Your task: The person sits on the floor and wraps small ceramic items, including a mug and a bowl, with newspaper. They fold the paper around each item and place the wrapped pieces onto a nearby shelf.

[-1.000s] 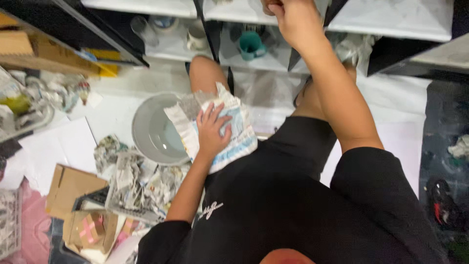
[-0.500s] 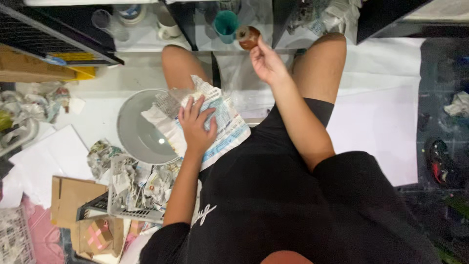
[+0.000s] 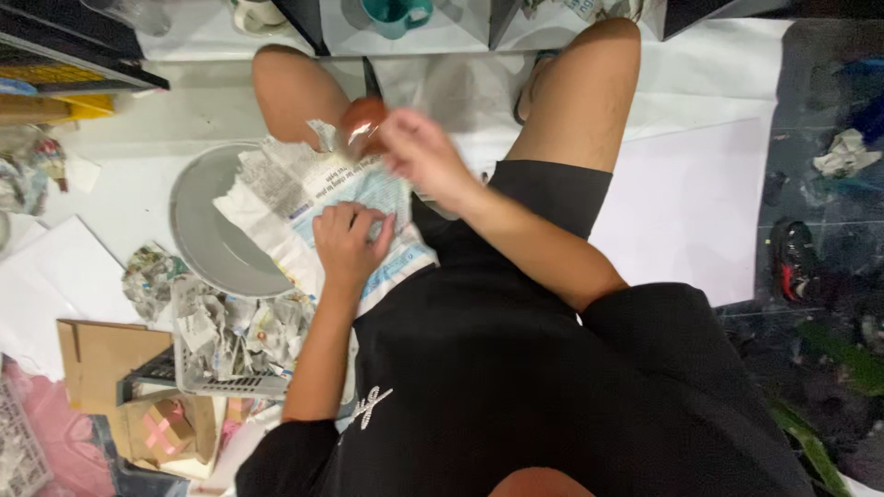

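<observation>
left hand (image 3: 345,241): flat on the newspaper sheet (image 3: 318,216), fingers spread a bit, palm down, pinning the paper to the lap. not gripping anything, just pressing.
right hand (image 3: 416,152): closed round a small brown cup (image 3: 364,124), fingers wrapped on its right side. it's blurred, so exact finger placement is hard to call.
where the cup is: in the air just above the top edge of the newspaper, between the two knees, near the left thigh.
cup direction: honestly can't tell which way the mouth points or where its long axis runs, too smeary.
newspaper: one sheet, crumpled, long side running from the grey bowl (image 3: 198,235) down toward the black shirt; its left corner overlaps the bowl's rim.
counts: one brown cup, one sheet under the hand, one grey bowl, one teal mug (image 3: 394,14) on the shelf up top.
off to the left: a slotted tray (image 3: 216,379) stuffed with crumpled newspaper wads, too tangled to count.
</observation>
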